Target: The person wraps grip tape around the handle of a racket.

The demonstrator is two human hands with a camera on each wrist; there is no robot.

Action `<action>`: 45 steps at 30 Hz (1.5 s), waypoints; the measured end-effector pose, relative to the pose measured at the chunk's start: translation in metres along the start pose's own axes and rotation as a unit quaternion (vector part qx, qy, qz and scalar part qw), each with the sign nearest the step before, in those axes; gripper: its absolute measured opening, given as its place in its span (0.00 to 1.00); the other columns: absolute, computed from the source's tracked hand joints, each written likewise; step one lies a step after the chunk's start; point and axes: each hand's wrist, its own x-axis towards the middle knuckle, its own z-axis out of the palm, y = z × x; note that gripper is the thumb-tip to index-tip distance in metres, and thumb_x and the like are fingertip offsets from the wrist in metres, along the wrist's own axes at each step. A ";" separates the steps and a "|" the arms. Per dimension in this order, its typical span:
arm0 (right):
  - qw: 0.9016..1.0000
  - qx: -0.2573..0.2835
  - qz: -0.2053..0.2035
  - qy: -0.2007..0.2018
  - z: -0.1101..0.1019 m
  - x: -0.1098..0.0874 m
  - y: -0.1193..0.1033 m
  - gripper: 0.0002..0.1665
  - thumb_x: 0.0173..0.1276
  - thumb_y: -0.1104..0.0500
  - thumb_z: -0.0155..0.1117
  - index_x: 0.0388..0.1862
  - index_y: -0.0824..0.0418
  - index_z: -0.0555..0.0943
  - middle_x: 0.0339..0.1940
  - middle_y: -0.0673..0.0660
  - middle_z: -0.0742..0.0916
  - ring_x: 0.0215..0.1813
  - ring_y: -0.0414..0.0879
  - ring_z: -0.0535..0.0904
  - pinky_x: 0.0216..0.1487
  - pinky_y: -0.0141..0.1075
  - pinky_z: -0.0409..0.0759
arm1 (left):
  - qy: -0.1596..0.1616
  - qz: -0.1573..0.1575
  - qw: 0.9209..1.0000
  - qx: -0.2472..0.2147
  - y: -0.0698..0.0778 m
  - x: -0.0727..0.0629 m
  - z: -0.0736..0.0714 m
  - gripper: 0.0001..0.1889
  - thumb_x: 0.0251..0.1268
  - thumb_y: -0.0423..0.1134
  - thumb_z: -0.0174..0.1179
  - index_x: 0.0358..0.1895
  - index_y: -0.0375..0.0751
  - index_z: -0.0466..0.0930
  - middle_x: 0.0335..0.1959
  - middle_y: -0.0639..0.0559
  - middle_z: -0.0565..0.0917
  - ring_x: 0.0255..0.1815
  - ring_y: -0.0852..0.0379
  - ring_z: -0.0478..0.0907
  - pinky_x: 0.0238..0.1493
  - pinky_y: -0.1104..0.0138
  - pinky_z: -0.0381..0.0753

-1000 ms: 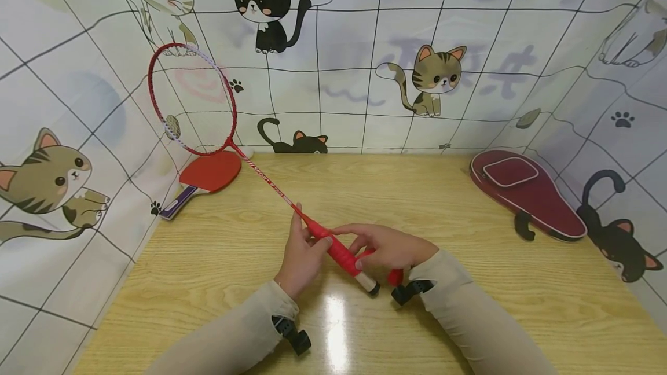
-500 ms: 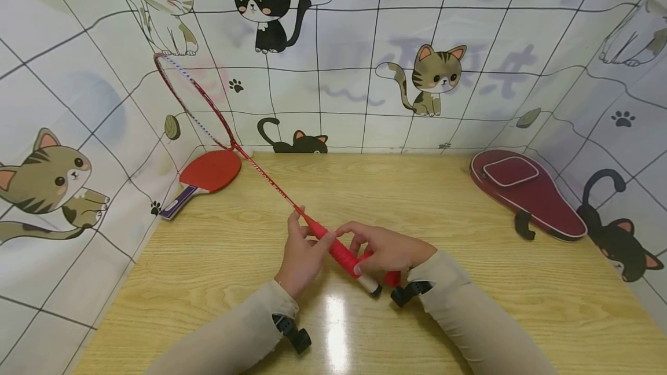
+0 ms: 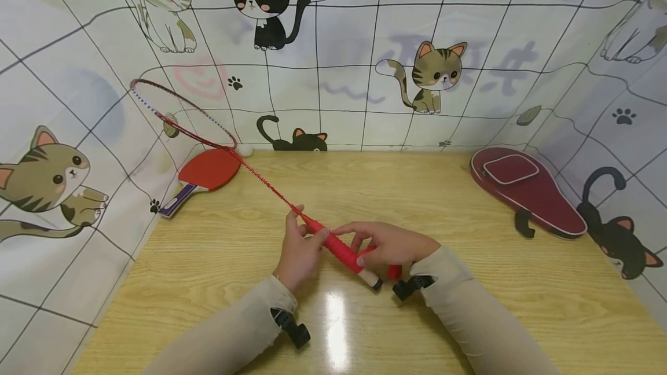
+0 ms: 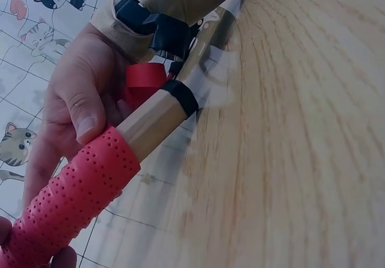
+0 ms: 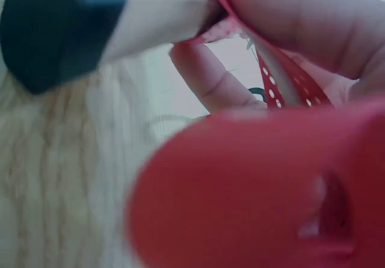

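A red badminton racket (image 3: 263,182) with no strings visible in its frame slants up to the left over the table. My left hand (image 3: 298,256) grips the upper handle between thumb and fingers. Red perforated grip tape (image 4: 78,196) covers most of the handle, leaving bare wood (image 4: 153,123) and a black end cap (image 4: 183,97) at the butt. Near the lower edge of the wrapping, my right hand (image 3: 398,246) pinches the tape, its thumb against the handle. A loose roll of the tape (image 5: 240,190) hangs below that hand, blurred in the right wrist view.
A red table tennis bat (image 3: 211,171) lies at the table's back left, with a white ball (image 3: 245,149) behind it. At the back right is a dark red bat case (image 3: 521,190). Cat-printed sheets (image 3: 344,45) wall the wooden table (image 3: 417,190) on the far side and both sides.
The racket has turned about its long axis: its head went from a wide upright loop through a narrow one to a flatter, lower one. Both hands stay nearly in place.
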 end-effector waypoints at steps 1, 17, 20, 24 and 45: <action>1.000 0.002 -0.001 -0.002 -0.001 0.000 0.001 0.42 0.72 0.62 0.69 0.75 0.25 0.70 0.51 0.52 0.87 0.44 0.51 0.88 0.45 0.46 0.85 | 0.000 0.000 1.000 -0.001 0.000 0.001 0.000 0.41 0.76 0.34 0.61 0.83 0.45 0.47 0.51 0.35 0.83 0.41 0.52 0.86 0.44 0.62 0.81; 1.000 0.010 0.003 -0.002 -0.001 0.001 0.005 0.42 0.71 0.61 0.71 0.78 0.33 0.69 0.48 0.51 0.89 0.45 0.50 0.89 0.46 0.46 0.86 | -0.014 0.015 0.999 -0.028 -0.001 0.003 -0.002 0.41 0.74 0.31 0.58 0.84 0.49 0.47 0.55 0.36 0.83 0.45 0.49 0.87 0.49 0.62 0.84; 1.000 0.006 0.000 0.003 0.000 0.002 0.005 0.42 0.70 0.61 0.72 0.77 0.33 0.70 0.48 0.51 0.88 0.44 0.50 0.89 0.46 0.45 0.86 | -0.012 0.020 1.000 -0.010 -0.002 0.002 -0.002 0.41 0.74 0.36 0.62 0.83 0.53 0.49 0.51 0.37 0.82 0.39 0.50 0.86 0.44 0.62 0.82; 1.000 0.001 -0.001 0.006 0.001 0.002 0.005 0.41 0.70 0.59 0.73 0.76 0.34 0.71 0.47 0.50 0.88 0.45 0.50 0.88 0.47 0.45 0.86 | -0.006 0.028 1.000 0.009 -0.003 0.002 -0.002 0.42 0.74 0.39 0.66 0.82 0.53 0.50 0.48 0.37 0.82 0.35 0.50 0.85 0.40 0.63 0.81; 0.999 0.026 0.018 -0.010 0.003 0.001 0.000 0.42 0.71 0.60 0.72 0.76 0.29 0.69 0.47 0.53 0.89 0.46 0.51 0.88 0.46 0.45 0.85 | 0.009 0.016 1.000 -0.009 -0.002 0.005 -0.003 0.43 0.72 0.32 0.57 0.85 0.45 0.46 0.52 0.35 0.82 0.42 0.51 0.85 0.47 0.63 0.83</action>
